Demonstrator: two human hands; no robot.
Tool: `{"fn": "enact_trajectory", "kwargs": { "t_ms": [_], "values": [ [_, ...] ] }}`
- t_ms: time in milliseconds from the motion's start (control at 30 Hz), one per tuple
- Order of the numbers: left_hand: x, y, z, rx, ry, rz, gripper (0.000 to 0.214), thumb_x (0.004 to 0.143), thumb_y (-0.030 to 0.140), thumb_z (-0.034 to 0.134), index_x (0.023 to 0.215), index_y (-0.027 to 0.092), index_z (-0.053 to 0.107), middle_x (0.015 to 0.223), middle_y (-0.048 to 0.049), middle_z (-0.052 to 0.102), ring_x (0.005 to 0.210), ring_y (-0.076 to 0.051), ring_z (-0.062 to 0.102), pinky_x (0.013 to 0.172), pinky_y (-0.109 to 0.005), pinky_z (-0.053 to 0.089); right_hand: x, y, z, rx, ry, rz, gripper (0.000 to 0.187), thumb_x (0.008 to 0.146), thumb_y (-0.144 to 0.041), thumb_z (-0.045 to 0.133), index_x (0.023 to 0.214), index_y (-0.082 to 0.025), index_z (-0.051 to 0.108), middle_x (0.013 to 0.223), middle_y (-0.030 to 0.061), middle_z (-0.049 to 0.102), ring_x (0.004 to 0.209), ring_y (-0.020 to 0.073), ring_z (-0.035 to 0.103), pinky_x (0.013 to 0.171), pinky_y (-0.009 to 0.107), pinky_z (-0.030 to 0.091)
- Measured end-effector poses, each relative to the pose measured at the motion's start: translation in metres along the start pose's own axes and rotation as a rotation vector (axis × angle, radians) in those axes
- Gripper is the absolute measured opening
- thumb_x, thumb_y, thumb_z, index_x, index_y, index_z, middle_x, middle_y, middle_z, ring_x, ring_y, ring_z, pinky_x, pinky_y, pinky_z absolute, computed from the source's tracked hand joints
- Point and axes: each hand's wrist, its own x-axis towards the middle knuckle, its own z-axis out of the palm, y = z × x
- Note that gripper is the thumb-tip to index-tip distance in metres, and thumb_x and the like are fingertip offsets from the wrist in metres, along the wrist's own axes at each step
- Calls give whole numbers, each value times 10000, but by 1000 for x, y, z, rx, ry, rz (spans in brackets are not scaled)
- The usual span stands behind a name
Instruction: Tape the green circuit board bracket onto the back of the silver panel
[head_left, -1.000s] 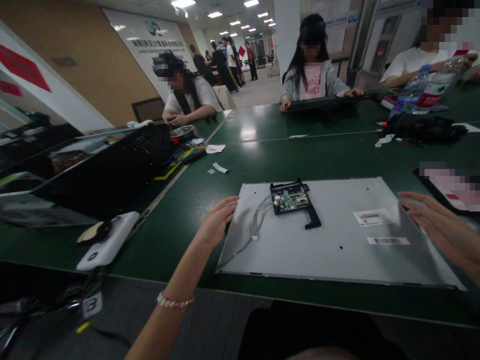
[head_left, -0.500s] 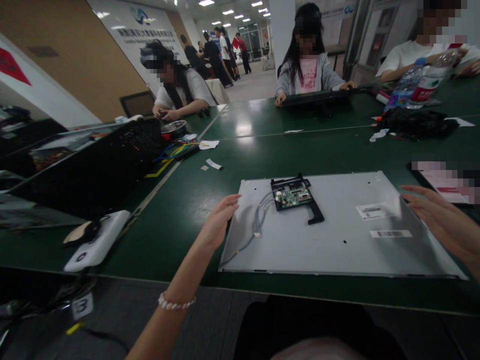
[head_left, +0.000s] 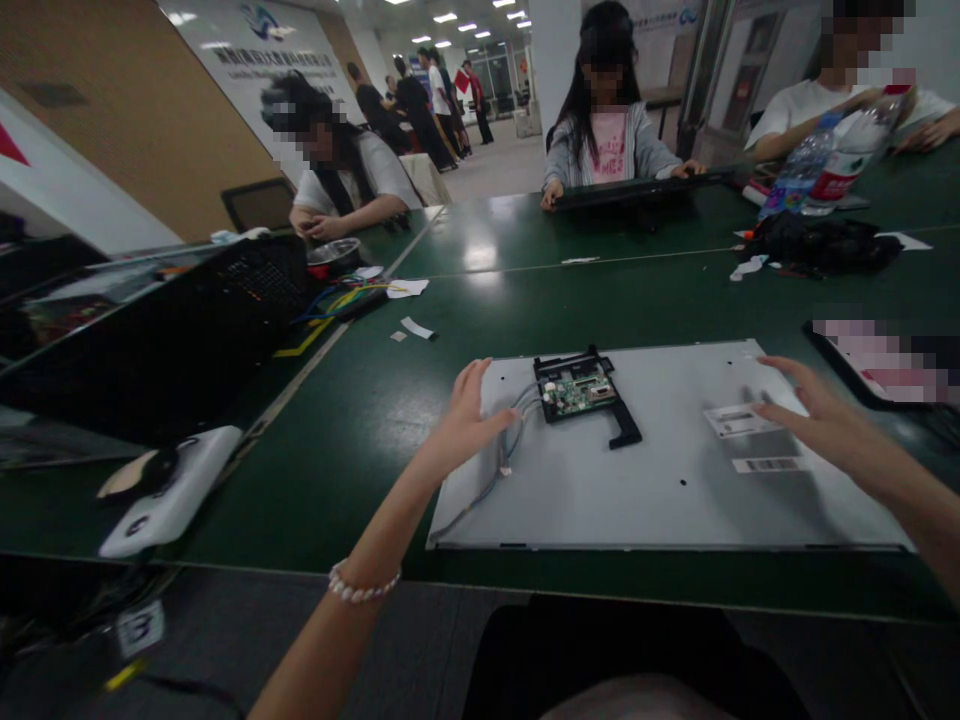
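Observation:
A flat grey display panel (head_left: 585,500) lies back side up on the green table in front of me. On its upper part sits a green circuit board (head_left: 581,393) in a black plastic bracket (head_left: 624,425), with thin grey cables (head_left: 484,492) trailing to the panel's left edge. My left hand (head_left: 466,420) is over the panel's left side near the cables, thumb and fingers apart, holding nothing. Above the right side, by two white labels (head_left: 739,420), my right hand (head_left: 821,415) is open and empty, casting a shadow. Whether either hand touches the panel, I cannot tell.
A tablet-like device (head_left: 877,360) lies right of the panel. To the left stand a black computer case (head_left: 187,340) and a white object (head_left: 176,495). Paper scraps (head_left: 417,328), bottles (head_left: 847,165) and a black bag (head_left: 817,243) lie farther off. Co-workers sit across the table (head_left: 510,300).
Both hands have moved inward from the panel's side edges to above its surface, and their thumbs have spread from the fingers. The view has shifted slightly. The panel stays on the table.

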Motion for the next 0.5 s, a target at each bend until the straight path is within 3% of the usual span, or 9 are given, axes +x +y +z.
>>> {"fn": "enact_trajectory", "kwargs": {
  "t_ms": [133, 200, 333, 500],
  "values": [
    [30, 16, 15, 122, -306, 114, 920, 539, 204, 827, 1382, 192, 459, 1554, -140, 301, 1490, -366, 61, 1202, -457, 60, 12, -35, 17, -115, -130, -307, 788, 808, -542, 615, 1492, -297, 310, 1575, 100, 329, 1421, 381, 325, 1133, 594, 289],
    [45, 16, 21, 126, -385, 153, 932, 500, 212, 844, 1360, 186, 487, 1529, -147, 346, 1486, -392, 47, 1196, -489, 59, 22, -51, 27, -109, -235, -404, 821, 807, -554, 627, 1509, -316, 272, 1593, 91, 300, 1431, 376, 313, 1136, 597, 290],
    [60, 1, 30, 110, -439, 196, 1036, 451, 266, 873, 1395, 190, 453, 1521, -162, 339, 1475, -426, 50, 1186, -542, 72, 43, -69, 50, -100, -354, -519, 885, 766, -552, 682, 1513, -347, 254, 1605, 88, 268, 1460, 367, 253, 1145, 611, 264],
    [57, -15, 33, 116, -435, 303, 1004, 517, 271, 832, 1428, 181, 419, 1459, -170, 380, 1399, -407, 273, 1170, -548, 172, 49, -72, 72, -77, -350, -588, 894, 781, -517, 672, 1530, -337, 219, 1613, 98, 237, 1474, 357, 213, 1156, 614, 238]
  ]
}}
